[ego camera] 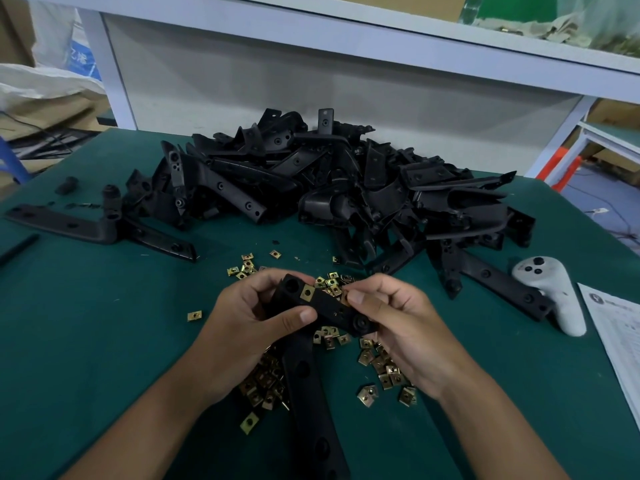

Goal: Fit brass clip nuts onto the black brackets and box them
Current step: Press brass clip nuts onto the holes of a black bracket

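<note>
A black bracket [322, 308], L-shaped, is held above the green table [104, 341] between both hands. The left hand [249, 323] is curled round the bracket's bend, with the thumb laid across the top face and the fingers wrapped over the far end. The right hand [391, 317] is closed on the other end of the short arm, where a small brass piece, seemingly a clip nut, is pinched between thumb and forefinger at the bracket's edge; how far it is seated cannot be told. One fitted clip nut [307, 292] is seen on the top face of the bracket, just beside a round hole. The long arm of the bracket runs down toward the bottom edge of the view, between the two forearms. Loose brass clip nuts [381, 365] are scattered on the table beneath and around the hands, with a further cluster past the fingers and a single one lying apart to the left. A large pile of black brackets [346, 181] is heaped at the far side of the table, and one separate bracket [100, 230] lies flat to the left of it. A white handheld controller [550, 292] rests on the table at the right, touching a bracket that juts from the pile, and a printed sheet [620, 337] lies near the right edge.
</note>
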`<state>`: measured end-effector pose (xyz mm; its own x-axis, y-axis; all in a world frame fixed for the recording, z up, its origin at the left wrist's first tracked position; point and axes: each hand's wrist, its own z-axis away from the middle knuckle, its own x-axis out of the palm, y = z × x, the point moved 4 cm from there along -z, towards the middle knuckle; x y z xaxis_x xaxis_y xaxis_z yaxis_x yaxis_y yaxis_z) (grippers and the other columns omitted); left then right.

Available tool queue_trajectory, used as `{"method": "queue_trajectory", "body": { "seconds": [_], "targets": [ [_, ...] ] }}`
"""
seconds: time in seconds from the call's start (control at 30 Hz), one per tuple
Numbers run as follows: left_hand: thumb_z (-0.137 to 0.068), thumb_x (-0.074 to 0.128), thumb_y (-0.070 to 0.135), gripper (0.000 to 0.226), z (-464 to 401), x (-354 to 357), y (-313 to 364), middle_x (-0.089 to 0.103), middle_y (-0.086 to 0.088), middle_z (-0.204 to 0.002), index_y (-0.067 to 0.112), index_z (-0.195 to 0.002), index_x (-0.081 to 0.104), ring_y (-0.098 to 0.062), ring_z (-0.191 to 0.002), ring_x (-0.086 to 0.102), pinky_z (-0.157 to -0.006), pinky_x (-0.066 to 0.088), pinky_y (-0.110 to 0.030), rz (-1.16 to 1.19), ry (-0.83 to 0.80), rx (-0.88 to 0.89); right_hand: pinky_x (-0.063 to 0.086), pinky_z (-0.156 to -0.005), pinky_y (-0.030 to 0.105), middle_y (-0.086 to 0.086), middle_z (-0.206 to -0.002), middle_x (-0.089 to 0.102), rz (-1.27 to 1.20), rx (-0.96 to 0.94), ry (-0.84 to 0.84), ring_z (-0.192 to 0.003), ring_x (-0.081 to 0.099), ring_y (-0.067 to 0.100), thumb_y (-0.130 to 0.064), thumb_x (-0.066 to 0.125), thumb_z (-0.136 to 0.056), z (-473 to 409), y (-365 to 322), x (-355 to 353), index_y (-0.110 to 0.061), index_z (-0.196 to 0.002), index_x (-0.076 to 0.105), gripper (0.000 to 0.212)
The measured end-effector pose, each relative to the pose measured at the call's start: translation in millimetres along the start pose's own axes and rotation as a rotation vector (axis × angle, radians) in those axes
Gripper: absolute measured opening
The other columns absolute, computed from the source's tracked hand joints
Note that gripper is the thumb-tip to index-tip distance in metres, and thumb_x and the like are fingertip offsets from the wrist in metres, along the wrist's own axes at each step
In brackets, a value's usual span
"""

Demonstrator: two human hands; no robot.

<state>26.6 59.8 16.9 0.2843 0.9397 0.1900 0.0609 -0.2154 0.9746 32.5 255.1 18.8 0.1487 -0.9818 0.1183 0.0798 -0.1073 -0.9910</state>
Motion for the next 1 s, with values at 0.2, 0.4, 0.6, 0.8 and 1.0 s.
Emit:
{"method": "queue_trajectory", "body": {
  "seconds": [0.2,0.4,0.6,0.8,1.0],
  "targets": [
    [-0.073,0.078,0.013,0.027,-0.1,-0.4,-0.7,0.076,0.003,-0.091,0.028,-0.096,0.078,-0.008,-0.085,0.072,-0.072,0.057,-0.018,0.006,0.004,0.004,0.045,-0.088,0.047,0.003,-0.091,0.077,0.075,-0.026,0.007,-0.091,0.065,0.022,-0.044,0.079,-0.080,-0.1,1.5,-2.3,-0.023,-0.101,0.079,0.030],
    [-0.071,0.079,0.015,0.025,-1.0,-0.9,-0.9,0.077,0.002,-0.090,0.026,-0.094,0.078,-0.010,-0.085,0.073,-0.072,0.058,-0.019,0.014,0.018,-0.002,0.046,-0.087,0.046,0.010,-0.105,0.075,0.102,-0.025,0.000,-0.094,0.063,0.027,-0.045,0.072,-0.084,-2.2,2.0,-2.7,-0.025,-0.108,0.078,0.033],
    [-0.071,0.079,0.017,0.025,-2.2,-3.9,-1.1,0.077,-0.003,-0.088,0.022,-0.095,0.077,-0.012,-0.082,0.073,-0.069,0.058,-0.018,0.038,0.102,0.026,0.056,-0.086,0.026,0.002,-0.124,0.072,0.151,-0.068,-0.127,-0.113,0.067,0.012,-0.031,0.088,-0.075,1.3,-1.6,-1.0,-0.026,-0.122,0.072,0.050],
    [-0.067,0.081,0.022,0.027,-2.8,-4.6,-3.4,0.076,-0.001,-0.085,0.023,-0.095,0.077,-0.009,-0.079,0.072,-0.069,0.057,-0.018,0.014,0.136,0.026,0.055,-0.092,0.040,-0.004,-0.117,0.075,0.277,-0.199,0.012,-0.113,0.068,0.015,-0.032,0.087,-0.074,2.5,-4.2,2.1,-0.032,-0.119,0.071,0.048],
    [-0.069,0.079,0.015,0.032,-2.4,-4.6,-2.6,0.077,-0.001,-0.084,0.013,-0.101,0.072,-0.007,-0.078,0.072,-0.068,0.057,-0.016,0.019,0.118,0.044,0.059,-0.090,0.045,-0.007,-0.116,0.075,0.335,-0.212,0.017,-0.101,0.071,0.027,-0.042,0.082,-0.076,4.2,-3.8,1.4,-0.036,-0.120,0.071,0.046]
  ]
}}
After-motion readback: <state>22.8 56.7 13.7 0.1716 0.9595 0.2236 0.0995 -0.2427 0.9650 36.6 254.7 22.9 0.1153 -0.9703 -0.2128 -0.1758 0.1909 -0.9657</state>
